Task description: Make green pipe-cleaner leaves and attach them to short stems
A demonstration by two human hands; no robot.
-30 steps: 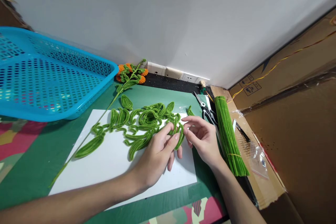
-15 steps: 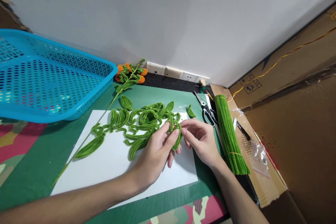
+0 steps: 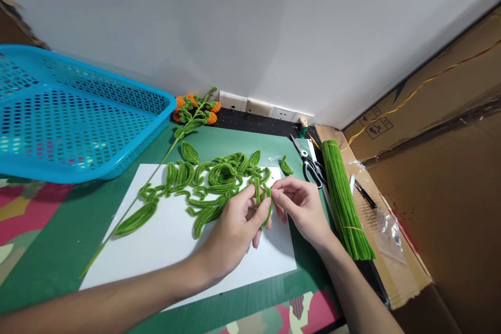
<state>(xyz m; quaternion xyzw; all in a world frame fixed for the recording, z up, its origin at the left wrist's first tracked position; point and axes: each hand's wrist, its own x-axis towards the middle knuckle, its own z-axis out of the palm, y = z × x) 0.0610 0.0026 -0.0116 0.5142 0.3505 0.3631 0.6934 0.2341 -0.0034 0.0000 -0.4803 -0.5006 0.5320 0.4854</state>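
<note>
Between thumb and fingers, my left hand [image 3: 238, 227] pinches a looped green pipe cleaner [image 3: 269, 214]. My right hand [image 3: 299, 206] meets it from the right, its thumb and forefinger closed on the loop's edge; the exact grip is partly hidden. Just beyond my left hand, a pile of bent green pipe cleaner leaves [image 3: 223, 175] lies over a white sheet [image 3: 156, 266]. A long-stemmed pipe cleaner flower [image 3: 191, 124] with orange blooms stretches along the pile's left side. One small curved green piece [image 3: 286, 165] rests apart, behind my right hand.
A blue plastic basket [image 3: 117, 159] stands at the left. To the right are black-handled scissors [image 3: 312, 169], a banded bundle of green pipe cleaners [image 3: 344, 198], a black pen [image 3: 364, 194] and a clear plastic bag [image 3: 391, 237] on cardboard. Wall sockets [image 3: 260, 108] line the back.
Both hands stay together around the looped pipe cleaner, with only a slight shift of the fingers. The loop looks narrower and turned more edge-on. The whole view has moved very slightly.
</note>
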